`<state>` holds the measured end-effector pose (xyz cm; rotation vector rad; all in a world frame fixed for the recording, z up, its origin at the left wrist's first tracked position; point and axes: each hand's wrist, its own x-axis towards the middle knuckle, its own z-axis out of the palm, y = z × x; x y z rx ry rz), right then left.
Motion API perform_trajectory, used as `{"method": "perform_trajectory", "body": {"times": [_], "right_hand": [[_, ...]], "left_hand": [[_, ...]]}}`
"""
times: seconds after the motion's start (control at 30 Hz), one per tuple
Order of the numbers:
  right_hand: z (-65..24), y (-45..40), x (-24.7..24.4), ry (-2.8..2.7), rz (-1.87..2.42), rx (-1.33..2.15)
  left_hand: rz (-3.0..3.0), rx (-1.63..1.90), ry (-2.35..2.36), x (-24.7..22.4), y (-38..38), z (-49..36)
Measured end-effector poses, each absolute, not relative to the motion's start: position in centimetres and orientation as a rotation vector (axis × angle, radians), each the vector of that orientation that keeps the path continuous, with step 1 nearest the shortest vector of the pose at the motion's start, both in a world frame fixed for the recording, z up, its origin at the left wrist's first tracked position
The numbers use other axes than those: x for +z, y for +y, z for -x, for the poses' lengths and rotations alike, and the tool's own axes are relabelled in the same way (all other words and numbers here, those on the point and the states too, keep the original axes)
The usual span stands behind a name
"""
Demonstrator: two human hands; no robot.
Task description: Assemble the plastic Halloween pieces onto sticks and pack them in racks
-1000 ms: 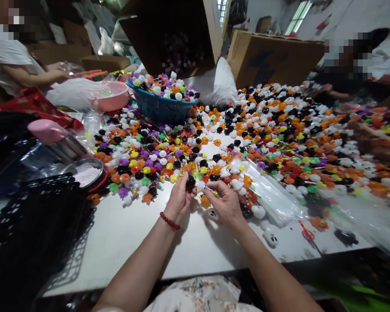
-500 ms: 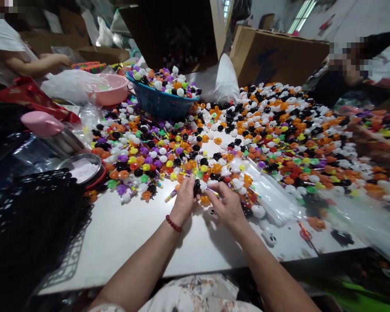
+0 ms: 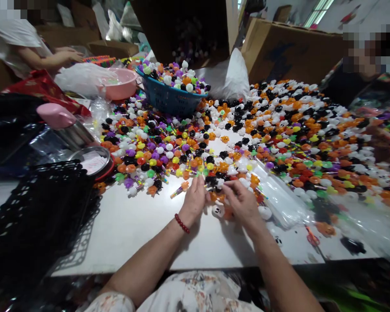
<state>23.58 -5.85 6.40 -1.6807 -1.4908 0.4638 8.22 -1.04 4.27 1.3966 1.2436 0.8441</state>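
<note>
Colourful toys [image 3: 307, 130] strew our white table [image 3: 133, 234], a cardboard box [image 3: 289, 54] upper right. Our left hand [image 3: 196, 200] and right hand [image 3: 243, 203] flank a white toy [image 3: 220, 183] below centre; we cannot tell if either pinches.

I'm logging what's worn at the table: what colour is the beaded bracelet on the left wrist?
Dark red; the bracelet shows in the head view, the only one.

dim indoors | window [image 3: 318, 12] bright, upper right | glare on clear plastic [image 3: 281, 195] | edges stretched
</note>
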Motion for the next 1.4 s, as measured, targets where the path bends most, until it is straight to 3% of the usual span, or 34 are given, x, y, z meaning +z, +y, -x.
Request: {"method": "perform_trajectory", "body": {"times": [0.17,0.27,0.4,0.6,0.77,0.9,1.07,1.4], "right_hand": [[-26.0,-5.1,7.3,-1.541,1.721,-0.141],[-22.8,-5.4,6.2,-1.642,1.665,0.213],[-17.8,-5.6,3.7,-1.665,1.645,0.65],[-18.2,-4.7,2.4,-1.448,1.635,0.619],[-17.9,-6.9,2.3,-1.572,1.52,0.597],[-16.2,-9.0,1.9,-1.727,1.461,0.764],[-16.0,-10.3,1.6,-1.75,1.485,0.957],[-16.7,-10.2,-3.1,-1.732,1.408,0.728]], "left_hand": [[-1.856,0.644,1.624,4.0,0.8,-3.6],[-2.069,0.368,1.76,2.8,1.2,-2.0],[-1.999,0.558,1.539,2.8,-0.3,-2.7],[-1.863,0.401,1.042,4.8,-1.2,-3.9],[-2.183,0.468,1.369,7.1,5.4,-4.8],[-2.352,0.346,1.304,8.5,12.4,-8.7],[-2.502,0.057,1.107,7.2,18.1,-13.7],[-2.584,-0.295,0.997,6.0,18.7,-12.5]]}}
